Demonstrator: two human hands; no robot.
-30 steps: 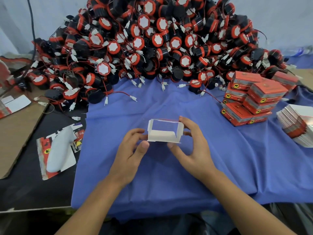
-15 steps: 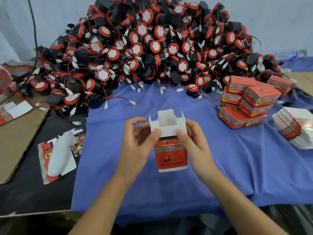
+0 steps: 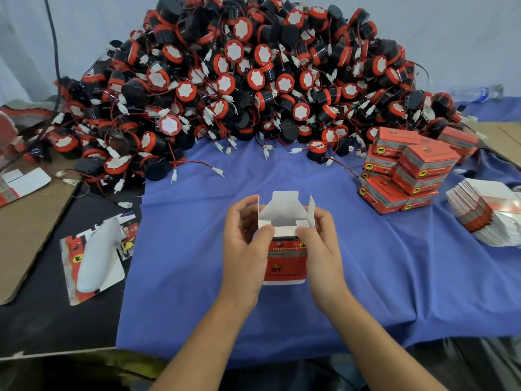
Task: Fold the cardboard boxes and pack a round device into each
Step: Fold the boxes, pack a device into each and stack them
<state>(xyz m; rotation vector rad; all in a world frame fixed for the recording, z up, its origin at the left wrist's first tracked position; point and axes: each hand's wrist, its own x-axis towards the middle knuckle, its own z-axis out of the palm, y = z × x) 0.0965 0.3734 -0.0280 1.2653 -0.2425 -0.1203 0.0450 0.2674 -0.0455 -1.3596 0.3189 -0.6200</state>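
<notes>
Item: cardboard box (image 3: 285,261), centre of frame, held over the blue cloth (image 3: 183,277). Top flaps stand open, white inside.
- Left hand (image 3: 245,249) and right hand (image 3: 322,252): each grips one side of the box, thumb on the front top edge, fingers curled behind and mostly hidden.
- Writing: "ST" legible on the red front; the smaller lines are too blurred to read.

Pile of round devices (image 3: 253,80), upper centre: black and red, wired; lower layers hidden.

Packed boxes (image 3: 414,170), right: yellow badge with a dark animal figure, text illegible.

Flat box blanks (image 3: 487,213): cut off at the right edge.

White object (image 3: 95,258) on a printed card, left, on the black worktop (image 3: 56,320); what it is cannot be told.
</notes>
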